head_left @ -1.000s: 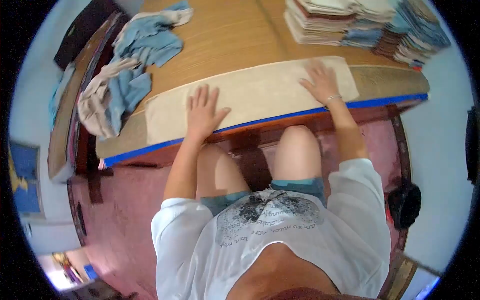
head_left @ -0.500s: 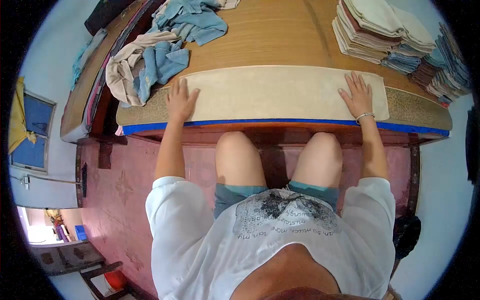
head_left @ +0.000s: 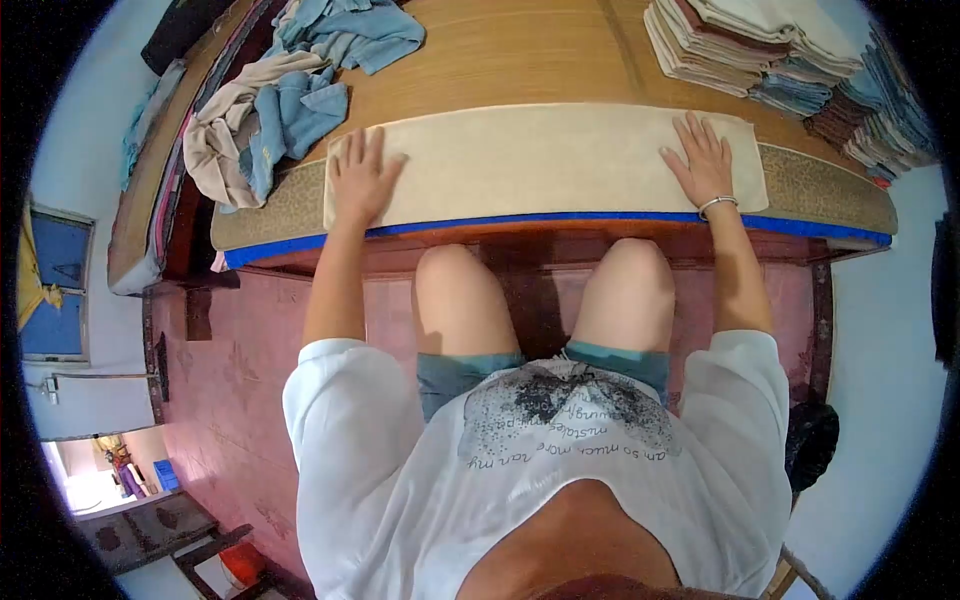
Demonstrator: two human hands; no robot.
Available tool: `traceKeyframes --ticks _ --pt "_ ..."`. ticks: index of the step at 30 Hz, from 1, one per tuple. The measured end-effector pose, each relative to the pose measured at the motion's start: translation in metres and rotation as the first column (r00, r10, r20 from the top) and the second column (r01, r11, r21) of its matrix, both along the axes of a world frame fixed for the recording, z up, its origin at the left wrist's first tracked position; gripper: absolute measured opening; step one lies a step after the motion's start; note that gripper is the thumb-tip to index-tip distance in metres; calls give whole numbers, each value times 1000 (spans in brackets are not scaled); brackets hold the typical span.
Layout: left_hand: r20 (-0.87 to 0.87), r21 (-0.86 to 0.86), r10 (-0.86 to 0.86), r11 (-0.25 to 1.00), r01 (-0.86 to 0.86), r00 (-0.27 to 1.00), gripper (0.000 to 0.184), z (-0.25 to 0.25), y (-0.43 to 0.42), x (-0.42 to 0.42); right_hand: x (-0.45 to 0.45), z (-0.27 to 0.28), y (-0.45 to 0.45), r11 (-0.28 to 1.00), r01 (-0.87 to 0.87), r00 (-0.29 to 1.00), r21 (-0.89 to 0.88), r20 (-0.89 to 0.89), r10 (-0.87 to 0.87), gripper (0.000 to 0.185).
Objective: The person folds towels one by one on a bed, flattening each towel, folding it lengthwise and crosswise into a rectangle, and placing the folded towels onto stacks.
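Note:
A long cream towel [head_left: 530, 160] lies flat across the near edge of the table, its short ends left and right. Near its left end my left hand [head_left: 363, 182] rests palm down, fingers spread and pointing away from me. Toward the right end my right hand [head_left: 702, 165] lies flat on the cloth, thumb apart from the fingers, a bracelet on the wrist. Neither hand grips anything. Under the towel runs a brown patterned mat [head_left: 830, 195] with a blue front edge.
Crumpled blue and beige cloths [head_left: 300, 105] are heaped on the wooden table [head_left: 500, 60] at the left. Folded cream and brown towels [head_left: 715, 50] stand stacked at the back right, with more blue ones [head_left: 895, 90] beyond. My knees are at the table's front.
The view has tilted and shifted slightly, so the table sits higher and further left. My left hand's fingers are spread a little wider. Both hands stay on the towel.

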State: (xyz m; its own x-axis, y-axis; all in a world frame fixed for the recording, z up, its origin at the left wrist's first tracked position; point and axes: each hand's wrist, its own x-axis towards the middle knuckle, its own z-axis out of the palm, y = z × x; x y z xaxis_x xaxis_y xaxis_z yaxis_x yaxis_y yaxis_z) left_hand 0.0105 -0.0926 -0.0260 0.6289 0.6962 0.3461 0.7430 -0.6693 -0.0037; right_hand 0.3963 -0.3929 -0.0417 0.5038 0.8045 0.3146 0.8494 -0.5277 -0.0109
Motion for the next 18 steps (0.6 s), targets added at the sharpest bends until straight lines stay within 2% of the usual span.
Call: traceKeyframes --ticks 1,4,5,7,8,9,10,12,18 --pt "0 11 60 998 -60 998 60 3 3 -3 1 -1 1 1000 3 1000 -3 -10 -3 59" --pt "-68 75 73 995 -68 995 60 8 -19 21 2 -3 0 1000 11 1000 -2 0 -11 59" --pt "4 -52 -35 998 35 999 67 22 -45 41 1 -2 1 1000 16 1000 -10 1 -16 59" --pt "-47 25 -257 966 258 965 65 23 -83 80 -2 4 2 999 34 999 -29 -11 -34 60" --pt "-20 11 -365 931 366 931 65 25 -106 100 -1 3 1 998 42 999 -39 -8 -42 60" --pt "34 107 -486 870 480 873 65 15 -121 119 1 0 1 999 37 999 -36 3 -37 60" --pt "45 102 -488 871 482 872 65 10 -137 134 2 -1 1 999 28 1000 -32 15 -28 61" --pt "60 29 -596 803 596 801 66 5 -159 152 1 -1 1 999 28 1000 -28 14 -28 61" --pt "-10 21 -625 780 625 781 71 -5 -158 139 4 -4 1 1000 24 1000 -17 19 -23 61"
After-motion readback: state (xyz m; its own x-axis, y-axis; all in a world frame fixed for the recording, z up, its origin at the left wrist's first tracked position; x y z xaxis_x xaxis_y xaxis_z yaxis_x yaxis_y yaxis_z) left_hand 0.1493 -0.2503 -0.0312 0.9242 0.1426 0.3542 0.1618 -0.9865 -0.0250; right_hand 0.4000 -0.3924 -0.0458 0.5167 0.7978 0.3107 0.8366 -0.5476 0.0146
